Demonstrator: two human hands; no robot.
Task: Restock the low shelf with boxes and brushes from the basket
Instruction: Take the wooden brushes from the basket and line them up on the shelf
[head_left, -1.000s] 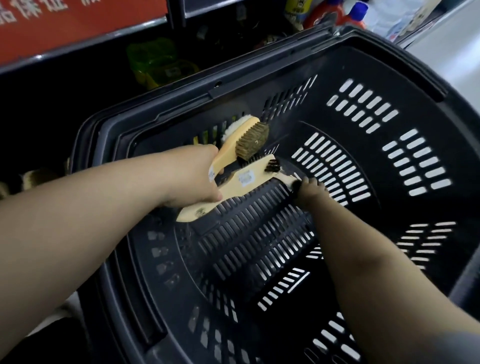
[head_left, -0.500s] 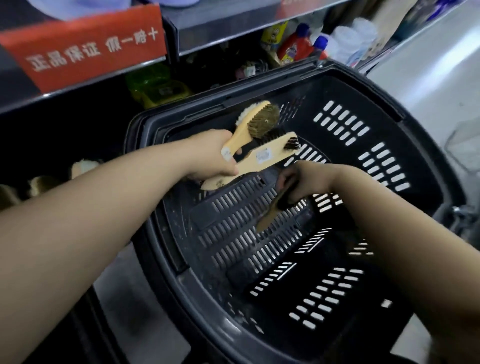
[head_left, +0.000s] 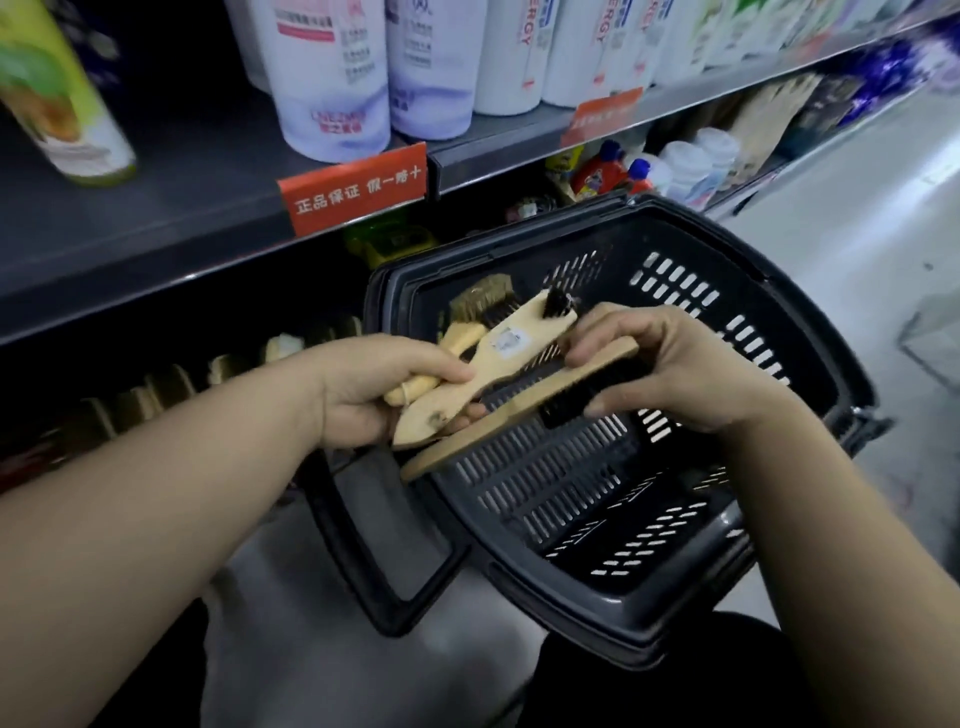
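Both hands have come up out of the basket (head_left: 571, 618) since a moment ago. The right hand (head_left: 670, 369) has brought with it the long brush (head_left: 519, 421) it was reaching for on the basket floor.

From the head view, the left hand (head_left: 384, 389) is clamped round the handles of two brushes, fanned out over the basket's near corner. One is a labelled brush (head_left: 498, 358) with a small black tuft at its tip. Behind it is a brass-bristled brush (head_left: 483, 299). The right hand pinches the long brush by its black-bristled end, fingers on top and thumb below. The brush's wooden handle slides in under the left hand's bundle, touching it or very nearly.

No boxes show in the part of the basket I can see. The low shelf (head_left: 104, 364) lies dark to the left, under the shelf of white bottles (head_left: 332, 78), with a row of brushes (head_left: 171, 384) already standing in it.

I'd say the step in hand is gathering: passing the third brush across so that one hand carries all three. Next, the left fingers need to loosen enough to take that handle without dropping the other two. Then the bundle swings left and down, to go in beside the standing row.
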